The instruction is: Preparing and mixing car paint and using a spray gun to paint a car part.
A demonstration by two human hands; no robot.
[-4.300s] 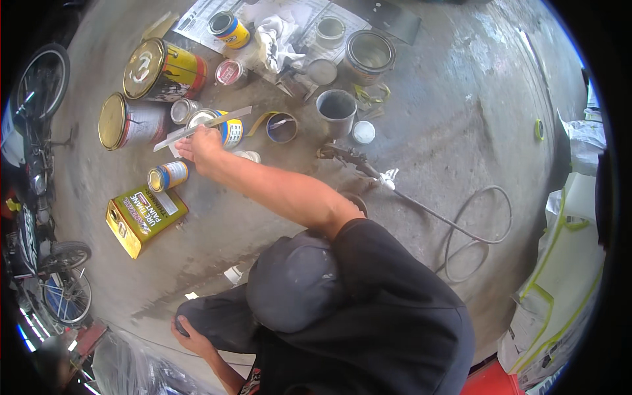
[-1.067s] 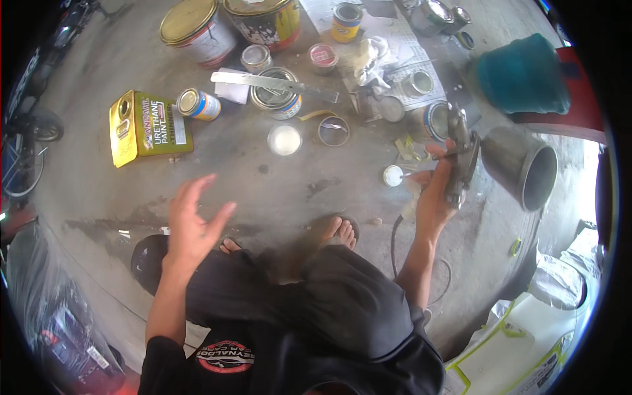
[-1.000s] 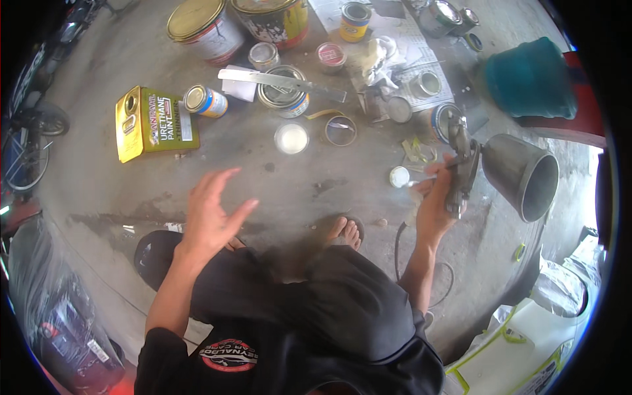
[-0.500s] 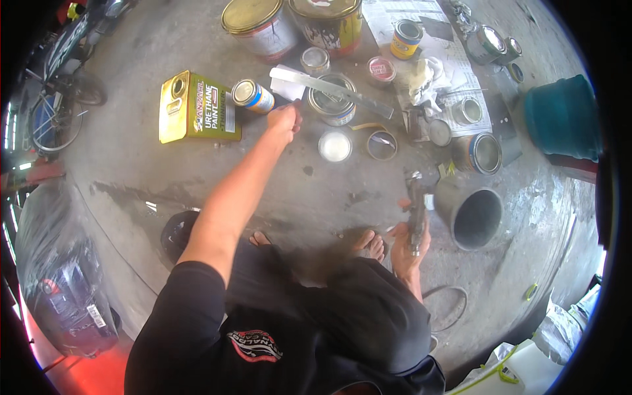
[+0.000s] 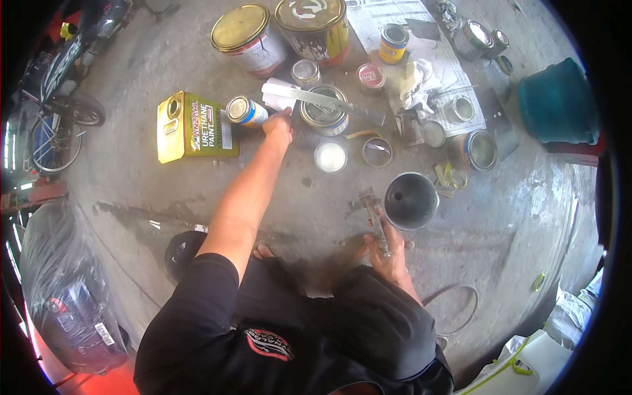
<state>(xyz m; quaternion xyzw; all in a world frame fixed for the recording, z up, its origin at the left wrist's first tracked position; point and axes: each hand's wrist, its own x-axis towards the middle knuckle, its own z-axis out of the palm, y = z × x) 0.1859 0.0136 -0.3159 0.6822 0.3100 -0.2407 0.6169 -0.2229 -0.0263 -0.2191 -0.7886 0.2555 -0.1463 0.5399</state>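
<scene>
Grey conc. flr [image 5: 263, 191] holds cans [image 5: 247, 110], rect. tin [image 5: 197, 128] & newspaper [image 5: 457, 79].

Soft, diffuse light washes the slightly hazy concrete floor [image 5: 503, 260], with fisheye bending and black corners.

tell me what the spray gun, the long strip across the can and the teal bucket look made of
Spray gun: probably metal, worn grey with small glints. Long strip: likely bare metal, silvery and thin. Teal bucket: seemingly plastic, matt, without metallic shine.
</scene>
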